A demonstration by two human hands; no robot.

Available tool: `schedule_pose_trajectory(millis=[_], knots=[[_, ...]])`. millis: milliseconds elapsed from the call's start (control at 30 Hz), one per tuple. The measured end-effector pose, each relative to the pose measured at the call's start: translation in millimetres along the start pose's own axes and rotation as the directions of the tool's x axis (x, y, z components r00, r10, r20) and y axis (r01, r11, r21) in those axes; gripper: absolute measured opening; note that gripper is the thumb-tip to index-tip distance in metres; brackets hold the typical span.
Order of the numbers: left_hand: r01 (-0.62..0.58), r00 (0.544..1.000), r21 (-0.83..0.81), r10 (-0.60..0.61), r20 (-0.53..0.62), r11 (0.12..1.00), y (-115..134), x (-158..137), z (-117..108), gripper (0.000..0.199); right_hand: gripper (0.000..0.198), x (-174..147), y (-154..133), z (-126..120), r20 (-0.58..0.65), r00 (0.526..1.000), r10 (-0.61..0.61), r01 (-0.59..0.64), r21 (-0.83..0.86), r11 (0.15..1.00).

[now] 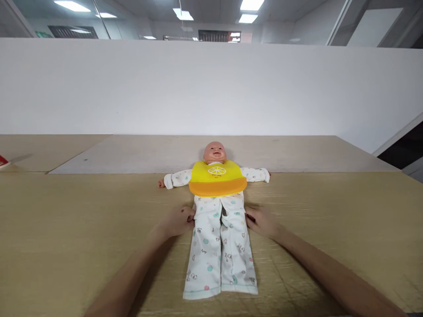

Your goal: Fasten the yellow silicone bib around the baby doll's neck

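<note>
Head view: a baby doll (214, 152) lies on its back mid-worktop (82, 237), head toward the white partition (211, 88), arms spread sideways. Its printed white trousers (206, 251) lie with the legs straight toward the person. A yellow bib (216, 176) with an orange pocket covers its chest. The hands flank the trousers near the hips: the left hand (180, 220) and right hand (261, 221) each have curled fingers pinching the cloth's side edge, backs upward. Bare forearms slant inward from the lower corners, roughly mirrored, the right reaching in from farther out.
</note>
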State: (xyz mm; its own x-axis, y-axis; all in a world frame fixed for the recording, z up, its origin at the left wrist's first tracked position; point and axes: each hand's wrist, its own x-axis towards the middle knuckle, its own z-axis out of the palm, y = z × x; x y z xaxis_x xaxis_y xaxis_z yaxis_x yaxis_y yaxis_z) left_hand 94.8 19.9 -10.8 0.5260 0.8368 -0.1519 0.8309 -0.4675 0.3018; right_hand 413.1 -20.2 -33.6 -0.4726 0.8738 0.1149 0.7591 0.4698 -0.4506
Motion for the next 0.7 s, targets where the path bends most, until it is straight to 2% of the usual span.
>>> schedule_pose_trajectory(millis=[200, 300, 400, 467, 533, 633, 700], knots=[[-0.006, 1.000, -0.158, 0.010, 0.027, 0.987, -1, -2, -4, 0.025, 0.013, 1, 4, -1, -0.013, 0.999, -0.037, 0.038, 0.047, 0.998], [0.000, 1.000, -0.290, -0.008, -0.029, 0.957, -14, 0, -9, 0.028, 0.020, 2, 15, -5, -0.023, 1.000, 0.008, -0.005, 0.111, 0.994], [0.071, 0.984, -0.341, -0.121, -0.127, 0.937, -35, 3, -12, 0.032, 0.026, 3, 36, -15, -0.113, 0.989, 0.098, -0.084, 0.127, 0.988], [0.150, 0.951, -0.345, -0.231, -0.206, 0.926, -50, 5, -11, 0.030, 0.028, 3, 54, -23, -0.163, 0.975, 0.148, -0.126, 0.138, 0.982], [0.241, 0.891, -0.357, -0.352, -0.288, 0.902, -63, 6, -9, 0.028, 0.030, 3, 72, -29, -0.215, 0.953, 0.214, -0.185, 0.151, 0.971], [0.348, 0.780, -0.374, -0.487, -0.393, 0.860, -76, 7, -6, 0.024, 0.031, 4, 93, -33, -0.327, 0.890, 0.318, -0.287, 0.141, 0.948], [0.381, 0.735, -0.371, -0.521, -0.434, 0.847, -81, 8, -5, 0.021, 0.028, 5, 101, -33, -0.386, 0.846, 0.367, -0.342, 0.135, 0.930]])
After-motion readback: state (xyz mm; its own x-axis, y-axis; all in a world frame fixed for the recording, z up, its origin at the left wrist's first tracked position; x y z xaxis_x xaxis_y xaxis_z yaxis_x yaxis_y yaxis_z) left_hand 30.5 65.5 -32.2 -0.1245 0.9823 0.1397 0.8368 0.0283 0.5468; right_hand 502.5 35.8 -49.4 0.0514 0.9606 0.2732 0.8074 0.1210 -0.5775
